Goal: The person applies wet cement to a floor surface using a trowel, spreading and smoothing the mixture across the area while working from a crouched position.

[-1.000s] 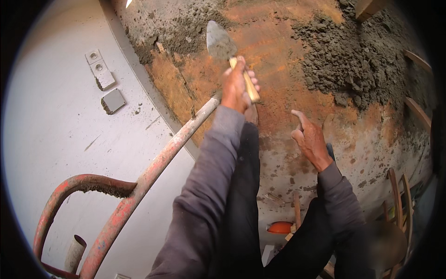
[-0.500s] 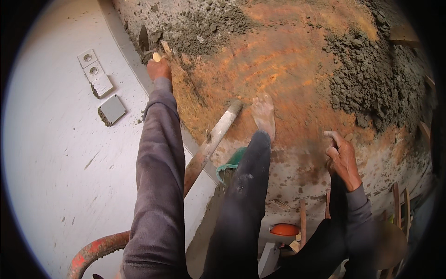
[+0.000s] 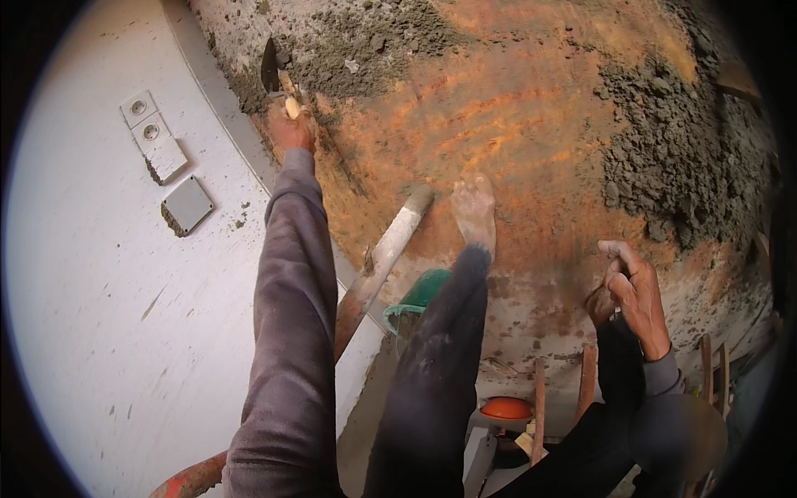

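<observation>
At the upper left, my left hand (image 3: pixel 290 131) is closed around the pale wooden handle of a trowel (image 3: pixel 269 68). Its dark narrow blade points away from me, beside a spread of grey mortar (image 3: pixel 357 50) close to the wall's foot. My right hand (image 3: pixel 639 303) hangs over the right side with the index finger stretched and the others loosely bent; I see nothing in it. Beneath and beside it one bare foot (image 3: pixel 599 305) shows in part. The other bare foot (image 3: pixel 474 207) rests on the orange-brown, mortar-stained surface (image 3: pixel 515 124).
A white wall (image 3: pixel 91 274) with sockets (image 3: pixel 151 131) and a grey box (image 3: pixel 188 204) stands left. A mortar-crusted pipe (image 3: pixel 386 257) slants past my leg, near a green bucket (image 3: pixel 422 290). Crumbly mortar (image 3: pixel 681 158) is heaped right. Below lie an orange rounded object (image 3: pixel 506 407) and wooden strips (image 3: pixel 587 380).
The view has shifted slightly. My left hand and the trowel have moved a little to the right, away from the wall. My right hand has moved slightly right, its fingers similarly bent.
</observation>
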Tool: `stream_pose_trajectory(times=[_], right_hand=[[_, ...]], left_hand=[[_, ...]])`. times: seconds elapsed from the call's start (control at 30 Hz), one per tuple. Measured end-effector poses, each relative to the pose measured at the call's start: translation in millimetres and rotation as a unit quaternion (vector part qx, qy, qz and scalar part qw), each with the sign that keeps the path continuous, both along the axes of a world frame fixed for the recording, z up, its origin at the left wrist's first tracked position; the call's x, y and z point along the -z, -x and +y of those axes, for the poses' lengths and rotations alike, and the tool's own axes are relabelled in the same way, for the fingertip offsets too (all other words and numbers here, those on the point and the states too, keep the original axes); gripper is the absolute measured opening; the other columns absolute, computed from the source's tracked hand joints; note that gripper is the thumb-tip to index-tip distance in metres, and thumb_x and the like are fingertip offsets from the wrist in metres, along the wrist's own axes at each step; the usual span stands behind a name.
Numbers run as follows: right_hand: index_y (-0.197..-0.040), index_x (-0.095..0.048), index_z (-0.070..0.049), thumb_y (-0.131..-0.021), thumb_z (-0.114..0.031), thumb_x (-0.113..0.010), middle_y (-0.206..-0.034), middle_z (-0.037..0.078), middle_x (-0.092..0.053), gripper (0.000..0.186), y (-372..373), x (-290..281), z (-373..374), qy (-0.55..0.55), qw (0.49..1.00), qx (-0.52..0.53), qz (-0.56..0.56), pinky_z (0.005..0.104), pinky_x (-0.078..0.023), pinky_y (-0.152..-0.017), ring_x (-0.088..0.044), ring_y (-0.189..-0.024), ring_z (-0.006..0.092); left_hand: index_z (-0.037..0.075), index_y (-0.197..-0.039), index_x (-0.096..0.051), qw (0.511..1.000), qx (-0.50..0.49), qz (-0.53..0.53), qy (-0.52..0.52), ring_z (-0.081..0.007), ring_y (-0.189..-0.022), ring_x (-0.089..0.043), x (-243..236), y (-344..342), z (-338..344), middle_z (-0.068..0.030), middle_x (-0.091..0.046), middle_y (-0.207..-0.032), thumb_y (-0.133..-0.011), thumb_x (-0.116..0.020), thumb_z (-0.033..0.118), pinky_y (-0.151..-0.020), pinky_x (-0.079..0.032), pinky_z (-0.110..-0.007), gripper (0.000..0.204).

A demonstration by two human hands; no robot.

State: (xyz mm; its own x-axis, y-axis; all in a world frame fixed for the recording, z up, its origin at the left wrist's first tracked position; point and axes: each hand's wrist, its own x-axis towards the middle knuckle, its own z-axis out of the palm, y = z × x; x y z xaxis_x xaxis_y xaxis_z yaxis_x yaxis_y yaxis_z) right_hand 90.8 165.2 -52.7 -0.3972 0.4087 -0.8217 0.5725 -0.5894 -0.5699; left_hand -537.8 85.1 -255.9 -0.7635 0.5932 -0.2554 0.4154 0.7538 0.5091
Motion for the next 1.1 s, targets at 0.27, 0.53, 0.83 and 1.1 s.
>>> stream_pose_trajectory(times=[0.27, 0.53, 0.83, 1.1], right_hand=[[-0.118, -0.057, 0.005, -0.080, -0.007, -0.049, -0.069, 0.000, -0.049, 0.040, 0.4, 2.8, -10.8, 0.030, 0.999, 0.018, -0.005, 0.0242, -0.038, -0.059, -0.044, -0.063, 0.0082], [-0.116, -0.058, 0.004, -0.080, -0.005, -0.052, -0.066, 0.003, -0.049, 0.038, -11.0, 10.4, -31.7, -0.014, 0.999, -0.030, 0.001, 0.0267, -0.041, -0.061, -0.048, -0.062, 0.0113], [-0.114, -0.059, 0.005, -0.078, -0.011, -0.052, -0.067, 0.005, -0.051, 0.040, -27.1, 14.2, -34.5, -0.028, 0.998, -0.047, -0.015, 0.0288, -0.043, -0.062, -0.050, -0.063, 0.0139], [-0.116, -0.059, 0.004, -0.079, -0.011, -0.052, -0.068, 0.003, -0.052, 0.041, -38.8, 5.3, -11.5, -0.021, 0.999, 0.026, -0.013, 0.0275, -0.042, -0.062, -0.050, -0.064, 0.0129]], left_hand=[[-0.004, -0.101, -0.058, 0.997, -0.060, 0.043, -0.036, -0.0257, -0.071, -0.061, 1.9, -180.0, -0.3, -0.0148, -0.062, -0.080, -0.081, -0.068, 0.008, -0.067, -0.049, -0.037, 0.025], [-0.001, -0.103, -0.054, 0.996, -0.002, 0.048, -0.075, -0.0201, -0.075, -0.055, -9.7, -302.7, -27.5, -0.0118, -0.057, -0.084, -0.085, -0.066, 0.010, -0.070, -0.046, -0.035, 0.024], [-0.003, -0.112, -0.053, 0.998, -0.029, 0.024, -0.044, -0.0237, -0.080, -0.056, -70.8, -291.6, 8.2, -0.0132, -0.058, -0.091, -0.089, -0.062, 0.013, -0.074, -0.046, -0.037, 0.030], [-0.003, -0.107, -0.048, 0.985, 0.053, 0.155, 0.047, -0.0405, -0.078, -0.061, -6.4, -178.6, 58.7, -0.0233, -0.061, -0.090, -0.096, -0.053, 0.026, -0.069, -0.047, -0.049, 0.032]])
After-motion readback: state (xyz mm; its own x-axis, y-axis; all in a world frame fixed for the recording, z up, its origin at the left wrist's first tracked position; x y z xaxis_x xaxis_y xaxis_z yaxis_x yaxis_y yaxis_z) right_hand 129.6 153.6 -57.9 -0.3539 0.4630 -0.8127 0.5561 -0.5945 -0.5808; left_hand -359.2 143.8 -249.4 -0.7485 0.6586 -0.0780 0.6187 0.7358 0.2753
